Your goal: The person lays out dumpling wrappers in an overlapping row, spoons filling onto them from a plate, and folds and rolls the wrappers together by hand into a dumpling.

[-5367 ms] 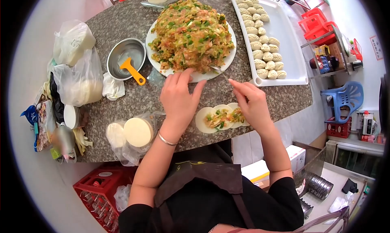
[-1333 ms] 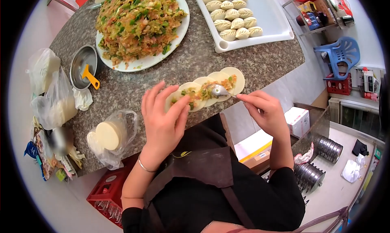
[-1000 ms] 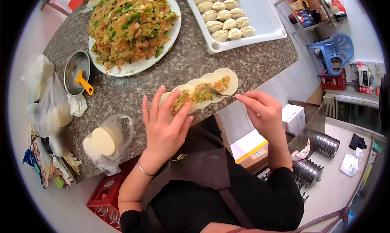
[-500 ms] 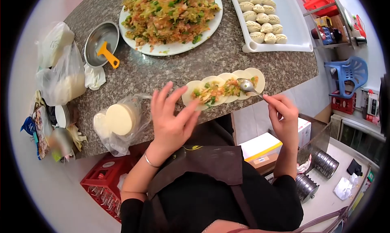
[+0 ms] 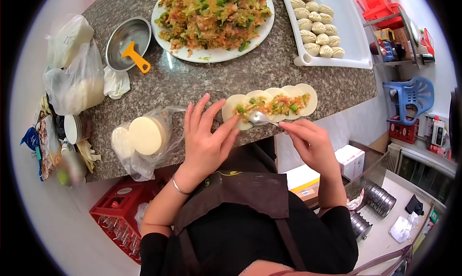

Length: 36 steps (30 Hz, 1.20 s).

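Note:
A row of overlapping round dough wrappers (image 5: 308, 89) lies along the counter's front edge, with chopped vegetable filling (image 5: 284, 104) spread across them. My right hand (image 5: 310, 140) grips the handle of a metal spoon (image 5: 258, 117), whose bowl rests on the filling toward the left end of the row. My left hand (image 5: 207, 134) is spread beside the leftmost wrapper, thumb and index tip close to its edge, and holds nothing. To its left sits a stack of round wrappers (image 5: 146, 135) in an open plastic bag (image 5: 171, 127).
A white plate (image 5: 211, 56) heaped with filling stands at the back. Right of it, a white tray (image 5: 332, 61) holds several pleated dumplings (image 5: 315, 28). A metal bowl (image 5: 113, 47) with an orange-handled scraper (image 5: 136, 57) and a bagged white mass (image 5: 79, 91) stand at left.
The spoon has moved left along the row, from the right-hand wrappers toward the left end, my right hand following. My left hand stays nearly in place. The whole view has shifted slightly.

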Each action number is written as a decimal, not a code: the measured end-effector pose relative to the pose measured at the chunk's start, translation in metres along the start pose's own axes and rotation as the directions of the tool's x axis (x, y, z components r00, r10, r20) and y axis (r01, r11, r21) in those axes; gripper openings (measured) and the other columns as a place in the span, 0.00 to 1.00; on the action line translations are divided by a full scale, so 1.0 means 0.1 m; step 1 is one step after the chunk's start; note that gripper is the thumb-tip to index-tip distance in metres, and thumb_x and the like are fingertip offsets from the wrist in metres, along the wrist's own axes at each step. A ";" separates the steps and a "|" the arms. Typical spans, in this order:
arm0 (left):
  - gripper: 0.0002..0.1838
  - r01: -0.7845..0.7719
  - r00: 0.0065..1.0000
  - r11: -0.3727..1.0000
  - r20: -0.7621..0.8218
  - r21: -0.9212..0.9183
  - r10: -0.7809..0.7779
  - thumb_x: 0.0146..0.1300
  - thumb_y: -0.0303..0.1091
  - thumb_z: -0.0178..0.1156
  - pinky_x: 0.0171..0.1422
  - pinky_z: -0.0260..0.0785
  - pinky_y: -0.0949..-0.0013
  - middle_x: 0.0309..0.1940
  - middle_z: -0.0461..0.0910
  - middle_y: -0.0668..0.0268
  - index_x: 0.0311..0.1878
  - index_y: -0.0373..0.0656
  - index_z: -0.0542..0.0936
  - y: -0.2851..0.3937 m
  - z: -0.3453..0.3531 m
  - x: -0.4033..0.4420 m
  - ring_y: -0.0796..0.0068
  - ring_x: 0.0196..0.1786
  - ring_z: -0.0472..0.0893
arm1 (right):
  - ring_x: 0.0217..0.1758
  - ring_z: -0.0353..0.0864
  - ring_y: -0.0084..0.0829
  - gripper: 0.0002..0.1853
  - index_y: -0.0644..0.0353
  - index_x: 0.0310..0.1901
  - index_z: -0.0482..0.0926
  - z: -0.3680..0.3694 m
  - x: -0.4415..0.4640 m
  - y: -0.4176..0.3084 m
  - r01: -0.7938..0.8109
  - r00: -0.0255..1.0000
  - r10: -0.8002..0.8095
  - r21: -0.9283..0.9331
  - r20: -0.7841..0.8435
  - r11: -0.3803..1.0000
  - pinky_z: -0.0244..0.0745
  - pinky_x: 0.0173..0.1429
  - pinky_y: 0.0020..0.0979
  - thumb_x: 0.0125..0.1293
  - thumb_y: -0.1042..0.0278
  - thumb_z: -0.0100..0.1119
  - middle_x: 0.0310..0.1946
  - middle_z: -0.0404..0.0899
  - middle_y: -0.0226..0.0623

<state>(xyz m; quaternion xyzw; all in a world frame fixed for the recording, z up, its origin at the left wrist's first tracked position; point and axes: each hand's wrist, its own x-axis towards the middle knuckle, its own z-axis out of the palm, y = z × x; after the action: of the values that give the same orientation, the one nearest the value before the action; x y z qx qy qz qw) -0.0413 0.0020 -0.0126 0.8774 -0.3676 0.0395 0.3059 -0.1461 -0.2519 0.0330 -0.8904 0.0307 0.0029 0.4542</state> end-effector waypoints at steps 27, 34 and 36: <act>0.17 -0.140 0.984 0.982 0.088 -0.122 0.152 0.58 0.33 0.75 0.80 0.55 0.34 0.68 0.75 0.57 0.52 0.49 0.88 0.28 0.11 0.33 0.42 0.77 0.66 | 0.29 0.77 0.20 0.18 0.60 0.57 0.87 -0.70 -0.46 0.43 -0.325 0.916 0.312 -0.012 -0.251 0.946 0.69 0.32 0.25 0.70 0.83 0.56 0.35 0.87 0.37; 0.23 -0.208 0.958 0.974 0.183 -0.093 0.222 0.58 0.37 0.75 0.81 0.50 0.33 0.72 0.70 0.57 0.59 0.52 0.86 0.57 0.37 0.64 0.42 0.80 0.62 | 0.32 0.82 0.27 0.17 0.61 0.56 0.87 -0.76 -0.52 0.39 -0.287 0.938 0.267 -0.064 -0.220 0.956 0.73 0.37 0.27 0.69 0.83 0.59 0.34 0.85 0.40; 0.24 -0.218 0.950 0.973 0.213 -0.069 0.228 0.58 0.39 0.75 0.82 0.47 0.33 0.74 0.68 0.57 0.59 0.52 0.86 0.62 0.43 0.70 0.42 0.81 0.59 | 0.33 0.83 0.29 0.17 0.61 0.56 0.87 -0.79 -0.51 0.35 -0.281 0.946 0.258 -0.100 -0.195 0.955 0.74 0.37 0.28 0.68 0.83 0.60 0.34 0.85 0.41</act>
<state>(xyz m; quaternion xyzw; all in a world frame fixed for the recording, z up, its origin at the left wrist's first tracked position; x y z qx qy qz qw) -0.0390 -0.0992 0.0046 0.8221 -0.4966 -0.0316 0.2766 -0.2012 -0.3333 0.0524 -0.9013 0.1928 -0.0133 0.3878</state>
